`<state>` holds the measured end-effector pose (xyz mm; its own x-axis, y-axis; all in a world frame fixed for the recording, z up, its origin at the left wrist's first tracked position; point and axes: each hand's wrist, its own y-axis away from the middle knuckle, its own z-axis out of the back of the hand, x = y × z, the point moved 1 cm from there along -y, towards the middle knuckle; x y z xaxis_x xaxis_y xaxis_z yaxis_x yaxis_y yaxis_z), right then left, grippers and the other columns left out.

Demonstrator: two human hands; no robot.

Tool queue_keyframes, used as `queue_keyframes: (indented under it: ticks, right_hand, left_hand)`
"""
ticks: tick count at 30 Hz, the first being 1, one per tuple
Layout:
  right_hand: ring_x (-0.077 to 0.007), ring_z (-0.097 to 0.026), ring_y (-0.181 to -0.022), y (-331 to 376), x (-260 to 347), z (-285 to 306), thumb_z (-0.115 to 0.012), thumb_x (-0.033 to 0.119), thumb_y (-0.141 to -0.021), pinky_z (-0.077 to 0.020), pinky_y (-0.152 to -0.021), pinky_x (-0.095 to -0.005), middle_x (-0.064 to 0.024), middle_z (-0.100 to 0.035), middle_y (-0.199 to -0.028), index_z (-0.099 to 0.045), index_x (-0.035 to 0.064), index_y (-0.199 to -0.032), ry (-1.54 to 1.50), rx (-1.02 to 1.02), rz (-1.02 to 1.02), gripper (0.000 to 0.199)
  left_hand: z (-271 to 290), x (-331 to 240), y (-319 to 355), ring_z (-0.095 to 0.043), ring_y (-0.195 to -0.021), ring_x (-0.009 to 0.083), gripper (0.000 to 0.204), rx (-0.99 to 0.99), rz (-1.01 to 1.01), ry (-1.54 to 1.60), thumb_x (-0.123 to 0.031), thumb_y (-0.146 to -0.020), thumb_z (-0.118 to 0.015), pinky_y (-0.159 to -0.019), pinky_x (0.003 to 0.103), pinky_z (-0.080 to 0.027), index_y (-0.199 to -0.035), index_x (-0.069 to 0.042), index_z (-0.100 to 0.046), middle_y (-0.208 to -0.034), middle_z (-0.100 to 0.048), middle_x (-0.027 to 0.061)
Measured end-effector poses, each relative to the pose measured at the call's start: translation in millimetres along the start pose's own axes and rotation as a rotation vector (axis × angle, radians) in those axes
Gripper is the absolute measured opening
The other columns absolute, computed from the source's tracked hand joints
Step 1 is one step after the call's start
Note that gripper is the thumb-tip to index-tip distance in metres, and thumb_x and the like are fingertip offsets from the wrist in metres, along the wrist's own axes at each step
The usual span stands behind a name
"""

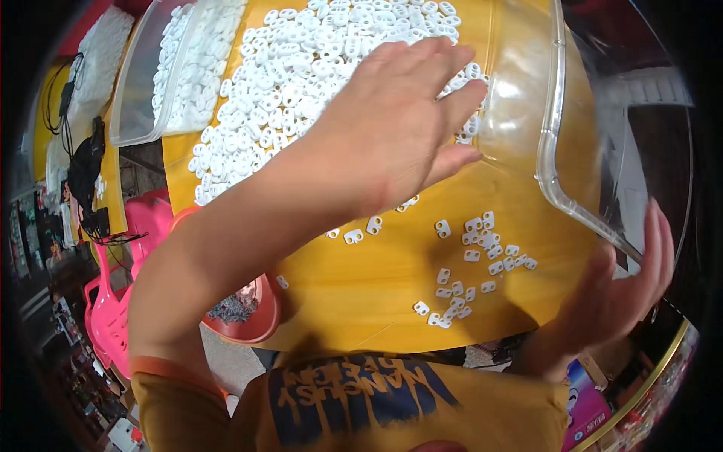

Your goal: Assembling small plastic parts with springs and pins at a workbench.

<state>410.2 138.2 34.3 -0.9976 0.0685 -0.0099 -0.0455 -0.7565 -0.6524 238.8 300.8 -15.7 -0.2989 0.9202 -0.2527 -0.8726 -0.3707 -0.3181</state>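
My left hand [392, 124] lies flat, fingers spread, holding nothing, pressed on the heap of small white plastic pieces [301, 68] on the yellow table [361, 279]. My right hand [625, 290] is open, palm against the rim of the clear plastic bin [561, 151].

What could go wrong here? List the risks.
1. The left hand lies flat on the heap of white pieces; a sweep could push loose pieces off the yellow table's near edge.
2. The right hand steadies the tilted clear tub only at its rim; it might slip.
3. Pieces falling off may land in the red bowl below.
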Motion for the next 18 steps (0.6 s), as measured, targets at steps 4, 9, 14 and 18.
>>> queue_keyframes:
  ticks: [4, 9, 14, 18]
  right_hand:
    - [-0.0248, -0.053, -0.093, -1, -14, 0, -0.053, 0.023, -0.084, -0.0396, -0.083, -0.0315, -0.0122, -0.059, -0.095, -0.054, -0.0042, -0.103, 0.13, 0.111, 0.097, 0.033]
    - [-0.0223, -0.054, -0.092, -4, -15, -7, -0.059, 0.006, -0.078, -0.0396, -0.082, -0.0309, -0.012, -0.059, -0.097, -0.057, -0.0034, -0.097, -0.003, 0.129, -0.035, 0.022]
    - [-0.021, -0.055, -0.09, -4, -18, -10, -0.06, 0.005, -0.076, -0.0399, -0.082, -0.0301, -0.0114, -0.06, -0.096, -0.058, -0.0027, -0.094, -0.035, 0.095, -0.017, 0.02]
    - [-0.0198, -0.055, -0.089, -3, -21, -10, -0.062, 0.005, -0.075, -0.04, -0.081, -0.0291, -0.0108, -0.06, -0.094, -0.059, -0.0023, -0.093, 0.02, 0.11, 0.028, 0.02]
  left_hand:
    - [-29, 3, -10, -0.04, -0.11, 0.0281, 0.047, -0.009, -0.033, 0.014, -0.033, -0.075, -0.057, -0.091, 0.041, -0.031, -0.108, -0.001, -0.049, -0.115, -0.045, 0.0162]
    - [-29, -5, 3, -0.04, -0.111, 0.0277, 0.049, 0.141, -0.069, 0.037, -0.035, -0.075, -0.057, -0.092, 0.042, -0.031, -0.108, 0.0, -0.049, -0.113, -0.046, 0.0157]
    - [-16, -18, 28, -0.041, -0.111, 0.0294, 0.052, 0.211, -0.049, 0.054, -0.029, -0.071, -0.063, -0.093, 0.043, -0.031, -0.112, -0.001, -0.047, -0.115, -0.045, 0.0147]
    - [-8, -28, 39, -0.04, -0.113, 0.0304, 0.057, 0.291, 0.033, 0.053, -0.023, -0.067, -0.066, -0.092, 0.044, -0.032, -0.116, -0.003, -0.045, -0.119, -0.042, 0.0138]
